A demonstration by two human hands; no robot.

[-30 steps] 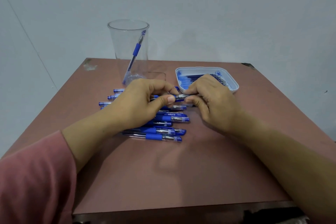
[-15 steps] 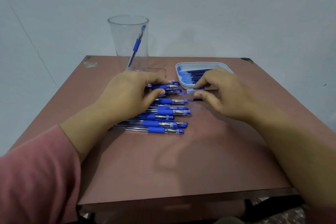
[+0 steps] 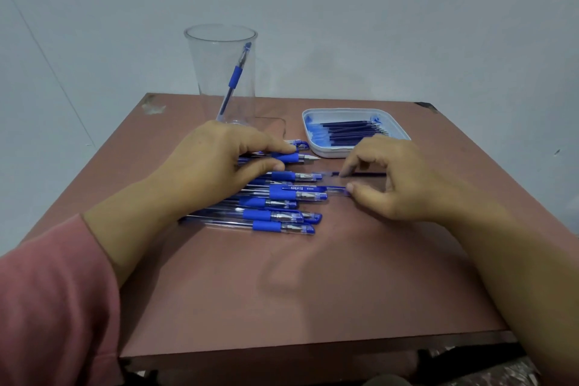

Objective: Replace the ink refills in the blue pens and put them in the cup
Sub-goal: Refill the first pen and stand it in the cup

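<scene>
My left hand (image 3: 225, 163) grips an uncapped blue pen (image 3: 293, 157) by its grip, bare tip pointing right. It holds the pen over a row of several capped blue pens (image 3: 275, 216) on the brown table (image 3: 282, 291). My right hand (image 3: 398, 178) is curled low over the table. Its index finger and thumb pinch the end of a small clear pen cap (image 3: 332, 173), which lies in line with a thin dark refill (image 3: 363, 173). The clear cup (image 3: 221, 72) at the back holds one blue pen (image 3: 234, 80). A white tray (image 3: 332, 152) holds several refills (image 3: 347, 131).
The table stands against a pale wall, with its front edge close to me. A loose cap printed KREATI (image 3: 300, 188) lies on the row of pens. My pink sleeve (image 3: 53, 307) fills the lower left corner.
My hands drew apart and the cap came off the pen. My right hand carried it right and down to the table, uncovering the tray. My left hand kept the pen.
</scene>
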